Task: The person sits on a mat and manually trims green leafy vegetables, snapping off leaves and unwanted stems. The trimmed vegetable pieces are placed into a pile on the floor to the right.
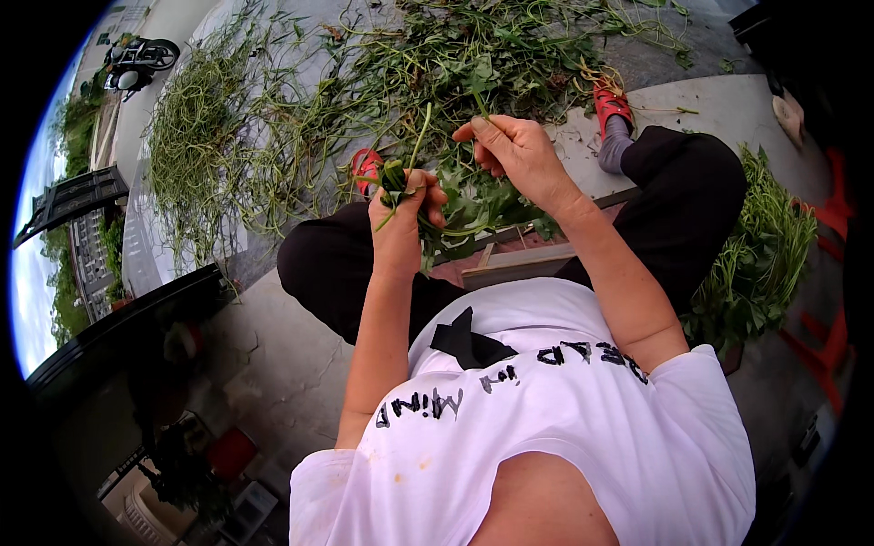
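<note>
Here, seen from above, a person in a white short-sleeved shirt with dark lettering (546, 400) and black trousers (337, 264) sits low over a pale concrete floor (273, 364), both bare forearms reaching forward. The left hand (401, 214) is clenched around a small bunch of green leafy stems (393, 177), the fingers wrapped over the top of it; one thin green stalk (421, 136) rises out of the fist, tilted slightly to the right, and leaves hang below the fist toward the lap. The right hand (514, 150) is raised just beside it, a little higher and to the right, its thumb and forefinger pinched together on a slender green stem tip (481, 107) while the other fingers curl loosely underneath. The two hands are near each other but do not touch. Between the knees lies a loose heap of broad green leaves (473, 205), resting partly on a flat wooden board (519, 264). Beyond the hands a wide scatter of stripped green stalks and leafy vines (300, 118) covers the ground, thin and tangled on the left, denser and leafier toward the middle. Two red sandals show at the feet, one at the left (366, 166) half hidden by greenery and one at the right (612, 105) worn over a grey sock. At the person's right side a thick bundle of long-stemmed leafy greens (760, 255) lies on the floor. A parked motor scooter (138, 62) stands far off at the upper left.
</note>
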A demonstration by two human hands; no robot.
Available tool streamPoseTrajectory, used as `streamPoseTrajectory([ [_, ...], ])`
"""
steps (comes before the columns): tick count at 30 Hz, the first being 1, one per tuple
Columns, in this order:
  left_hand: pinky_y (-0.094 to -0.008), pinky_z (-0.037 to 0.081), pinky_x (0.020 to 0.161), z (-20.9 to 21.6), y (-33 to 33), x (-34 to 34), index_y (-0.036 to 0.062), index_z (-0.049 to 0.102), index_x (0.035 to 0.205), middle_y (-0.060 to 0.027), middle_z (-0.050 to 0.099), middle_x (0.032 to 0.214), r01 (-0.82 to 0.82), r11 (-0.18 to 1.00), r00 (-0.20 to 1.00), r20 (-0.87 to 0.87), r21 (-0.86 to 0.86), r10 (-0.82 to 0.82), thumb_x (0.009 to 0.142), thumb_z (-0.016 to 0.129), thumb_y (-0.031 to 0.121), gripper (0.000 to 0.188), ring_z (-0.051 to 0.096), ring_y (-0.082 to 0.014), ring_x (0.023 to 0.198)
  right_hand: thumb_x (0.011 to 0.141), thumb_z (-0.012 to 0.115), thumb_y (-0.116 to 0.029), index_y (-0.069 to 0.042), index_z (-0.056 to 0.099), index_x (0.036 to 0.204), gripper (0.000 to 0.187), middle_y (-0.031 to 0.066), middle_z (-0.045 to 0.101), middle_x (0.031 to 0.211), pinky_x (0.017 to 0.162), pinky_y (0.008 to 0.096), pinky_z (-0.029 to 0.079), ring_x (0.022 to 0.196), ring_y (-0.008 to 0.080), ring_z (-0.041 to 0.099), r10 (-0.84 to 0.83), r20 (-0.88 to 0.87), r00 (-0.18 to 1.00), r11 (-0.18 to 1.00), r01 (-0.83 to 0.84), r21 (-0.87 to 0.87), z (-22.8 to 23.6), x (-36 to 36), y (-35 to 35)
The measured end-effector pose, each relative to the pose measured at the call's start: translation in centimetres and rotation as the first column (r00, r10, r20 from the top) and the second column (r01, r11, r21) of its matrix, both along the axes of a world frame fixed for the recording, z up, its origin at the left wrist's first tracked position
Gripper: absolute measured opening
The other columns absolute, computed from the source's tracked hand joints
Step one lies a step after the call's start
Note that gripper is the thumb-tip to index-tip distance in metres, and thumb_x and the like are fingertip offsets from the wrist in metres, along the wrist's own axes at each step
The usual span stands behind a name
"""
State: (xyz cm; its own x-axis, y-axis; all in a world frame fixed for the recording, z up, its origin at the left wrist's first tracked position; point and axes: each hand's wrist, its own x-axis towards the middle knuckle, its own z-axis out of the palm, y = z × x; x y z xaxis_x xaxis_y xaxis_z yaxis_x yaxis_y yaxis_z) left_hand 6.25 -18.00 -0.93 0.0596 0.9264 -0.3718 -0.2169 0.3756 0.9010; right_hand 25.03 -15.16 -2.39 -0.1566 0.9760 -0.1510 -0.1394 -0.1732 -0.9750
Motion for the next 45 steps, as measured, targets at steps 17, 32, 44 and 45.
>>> streamPoseTrajectory([
  [17, -0.0265, 0.040, 0.045, 0.1, -0.6, 3.1, 0.0041, 0.048, 0.088, -0.0006, 0.040, 0.064, 0.141, 0.960, 0.965, 0.249, -0.243, -0.079, 0.092, 0.054, 0.023, 0.020, 0.039, -0.0094, 0.047, 0.090, 0.054, -0.027, 0.001, 0.056, 0.109, 0.034, 0.0078, 0.061, 0.087, 0.072, 0.0294, 0.049, 0.081, 0.0165, 0.060, -0.124, 0.095, 0.988, 0.992, 0.120, 0.049, -1.1, -1.0, -0.2],
  [32, -0.0255, 0.043, 0.042, -1.3, -0.9, 2.4, 0.0049, 0.050, 0.086, -0.0014, 0.047, 0.061, 0.135, 0.981, 0.969, -0.187, -0.141, -0.161, 0.087, 0.059, 0.014, 0.013, 0.043, -0.0089, 0.046, 0.069, 0.067, -0.007, -0.005, 0.063, 0.080, 0.011, 0.0032, 0.061, 0.089, 0.087, 0.0365, 0.041, 0.094, 0.0226, 0.056, -0.303, 0.532, 0.790, 0.732, -0.165, 0.661, 1.0, -1.0, -0.9],
  [44, -0.0247, 0.044, 0.044, -1.3, -1.0, 2.2, 0.0046, 0.053, 0.088, -0.0014, 0.048, 0.062, 0.125, 0.975, 0.983, -0.112, -0.183, -0.146, 0.087, 0.061, 0.015, 0.013, 0.045, -0.0087, 0.048, 0.069, 0.068, -0.012, -0.007, 0.064, 0.078, 0.011, 0.0017, 0.060, 0.086, 0.083, 0.0358, 0.042, 0.090, 0.0221, 0.055, -0.386, 0.528, 0.756, 0.687, -0.147, 0.712, 1.0, 1.6, 0.6],
  [45, -0.0247, 0.044, 0.045, -1.5, -1.0, 2.2, 0.0046, 0.053, 0.088, -0.0014, 0.048, 0.062, 0.128, 0.977, 0.984, -0.103, -0.169, -0.147, 0.087, 0.060, 0.015, 0.013, 0.045, -0.0087, 0.048, 0.068, 0.069, -0.013, -0.007, 0.065, 0.078, 0.012, 0.0018, 0.060, 0.089, 0.087, 0.0354, 0.041, 0.094, 0.0213, 0.054, -0.325, 0.557, 0.765, 0.703, -0.198, 0.683, 0.7, 0.7, 0.1],
])
